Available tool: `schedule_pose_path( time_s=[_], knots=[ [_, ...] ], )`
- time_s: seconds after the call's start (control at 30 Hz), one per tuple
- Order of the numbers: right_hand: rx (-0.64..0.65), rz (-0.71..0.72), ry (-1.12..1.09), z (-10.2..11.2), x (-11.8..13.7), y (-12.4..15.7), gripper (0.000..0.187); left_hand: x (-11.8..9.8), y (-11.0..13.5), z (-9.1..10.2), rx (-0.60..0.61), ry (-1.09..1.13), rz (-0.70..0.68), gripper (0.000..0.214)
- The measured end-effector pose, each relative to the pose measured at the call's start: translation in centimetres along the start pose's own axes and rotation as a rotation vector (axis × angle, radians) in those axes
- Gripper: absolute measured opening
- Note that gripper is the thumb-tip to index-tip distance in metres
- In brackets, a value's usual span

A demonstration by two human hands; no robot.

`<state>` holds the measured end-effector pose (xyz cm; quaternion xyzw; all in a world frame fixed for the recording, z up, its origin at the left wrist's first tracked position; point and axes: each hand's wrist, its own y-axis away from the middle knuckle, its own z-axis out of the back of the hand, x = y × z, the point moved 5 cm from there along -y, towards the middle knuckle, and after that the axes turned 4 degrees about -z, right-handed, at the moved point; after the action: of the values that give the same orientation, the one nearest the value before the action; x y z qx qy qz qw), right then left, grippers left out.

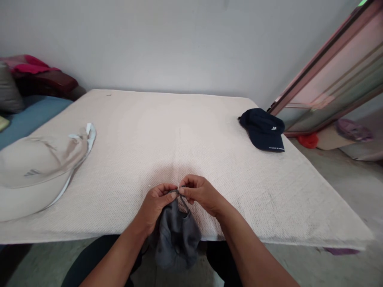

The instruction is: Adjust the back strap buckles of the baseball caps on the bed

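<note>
A dark grey cap point(178, 239) hangs over the table's front edge, its soft cloth creased and folded. My left hand point(157, 203) pinches the cap's top end between thumb and fingers. Right beside it, my right hand point(200, 193) is closed on the narrow grey strap point(183, 202), which runs down to the cap's edge. The fingertips of both hands meet, and they cover the spot where the strap joins or fastens.
A beige cap point(36, 171) with a white band lies at the table's left. Toward the right edge rests a navy cap point(263, 129). A pale textured cloth covers the table point(167, 131). Behind stands a grey wall point(167, 44); a pink-framed door point(326, 63) is at right.
</note>
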<state>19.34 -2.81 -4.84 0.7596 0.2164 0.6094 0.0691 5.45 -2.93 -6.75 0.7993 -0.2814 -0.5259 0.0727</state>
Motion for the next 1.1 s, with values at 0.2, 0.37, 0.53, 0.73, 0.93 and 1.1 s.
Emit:
schedule_pose_path(
  time_s=[0.2,0.37,0.53,0.73,0.93,1.1],
  knots=[
    [0.045,0.064,-0.258,-0.4,0.7,0.4,0.017,-1.0,0.4,-0.2,-0.013,0.107,0.008,0.024],
    [0.066,0.18,-0.437,-0.7,2.7,1.4,0.014,-3.0,0.9,-1.7,0.075,0.15,-0.045,0.018],
    [0.029,0.362,-0.449,-1.8,6.7,3.6,0.012,-7.6,2.3,-4.8,0.126,0.108,-0.189,0.015],
    [-0.071,0.599,-0.346,-2.2,11.2,6.1,0.008,-13.1,4.0,-7.6,0.145,-0.12,-0.421,0.019],
    [-0.213,0.519,-0.098,0.4,6.8,2.4,0.01,-9.2,-0.5,-3.8,0.048,-0.309,-0.42,0.017],
    [-0.238,0.354,-0.069,1.2,3.7,0.1,0.013,-5.3,-3.1,-2.6,-0.048,-0.468,-0.434,0.011]
  ],
)
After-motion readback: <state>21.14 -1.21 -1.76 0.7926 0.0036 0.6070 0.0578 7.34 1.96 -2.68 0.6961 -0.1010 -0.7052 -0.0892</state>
